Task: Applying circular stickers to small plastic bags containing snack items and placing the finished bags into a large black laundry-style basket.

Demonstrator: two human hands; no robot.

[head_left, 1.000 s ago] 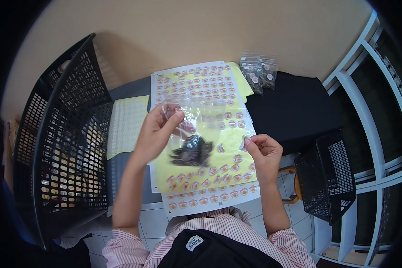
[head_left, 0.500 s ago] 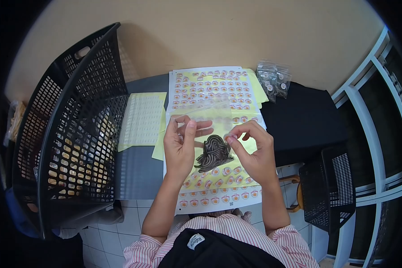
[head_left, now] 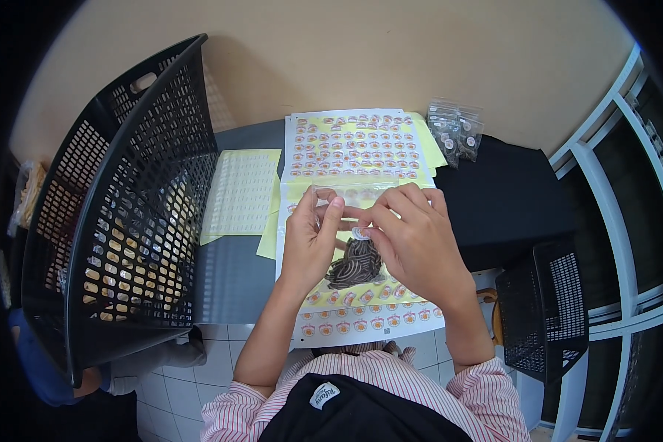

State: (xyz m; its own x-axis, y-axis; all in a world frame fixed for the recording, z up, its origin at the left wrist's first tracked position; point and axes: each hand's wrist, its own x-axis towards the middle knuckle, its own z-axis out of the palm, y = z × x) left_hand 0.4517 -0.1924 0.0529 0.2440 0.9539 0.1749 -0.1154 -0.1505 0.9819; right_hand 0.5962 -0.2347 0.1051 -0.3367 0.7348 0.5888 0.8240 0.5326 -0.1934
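Observation:
My left hand [head_left: 311, 237] grips a clear plastic bag [head_left: 324, 194] by its left side, thumb in front and fingers partly behind it. Dark grey striped, curled pieces [head_left: 356, 265] lie bunched in the lower part of the bag; I cannot tell what they are. Between the thumb and fingertips of my right hand [head_left: 420, 239] is a small round white sticker [head_left: 360, 233], against or just over the bag's front. The bag hangs above sheets of round orange-and-pink stickers [head_left: 355, 156] on the table.
A tall black perforated crate [head_left: 136, 199] stands at the left, with packaged items behind its mesh. Beside it lies a pale yellow label sheet [head_left: 241, 188]. Filled small bags [head_left: 455, 136] are piled at the back right on black cloth [head_left: 493, 191]. Lower right stands a black basket [head_left: 541, 317].
My right hand has moved left and slightly up across the bag, bringing the round sticker over its middle. My left hand has shifted a little to the right with the bag.

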